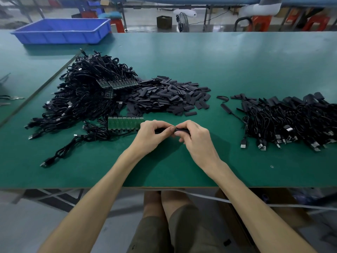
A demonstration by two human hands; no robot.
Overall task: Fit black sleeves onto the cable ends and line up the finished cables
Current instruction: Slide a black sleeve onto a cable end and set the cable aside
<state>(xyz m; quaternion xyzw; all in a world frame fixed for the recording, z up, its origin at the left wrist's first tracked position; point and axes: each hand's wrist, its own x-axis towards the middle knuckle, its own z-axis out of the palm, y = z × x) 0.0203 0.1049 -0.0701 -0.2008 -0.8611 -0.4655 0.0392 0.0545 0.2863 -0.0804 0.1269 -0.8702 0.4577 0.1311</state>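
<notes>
Observed from my remote station, nearest item first. Above the near part of the green table [182, 172], the left hand [152, 133] and right hand [193, 136] meet fingertip to fingertip.

The left hand's fingers are curled and pinch a cable end [159, 131]. The right hand's fingers are curled round a black sleeve [183, 131], with its mouth facing the cable end. The two parts touch or nearly touch at the fingertips. I cannot tell how far the end has entered.

Handling assessment: I judge the sleeve light, soft and thin-walled, so it is likely to flatten under pressure. It is best held by its edges just behind the mouth so the opening stays round. The cable end looks small and stiff, perhaps delicate at its joints, so I would take it close behind the tip.

Just beyond the left hand lies a green circuit board strip [124, 123] with cables attached. Farther left is the heap of unsleeved cables [82, 99]. At centre is the pile of loose sleeves [169, 96]. To the right are the finished cables [291, 121], heaped rather than neatly aligned, with their plugs toward the near edge.

At the far left corner stands a blue tray [62, 31].
</notes>
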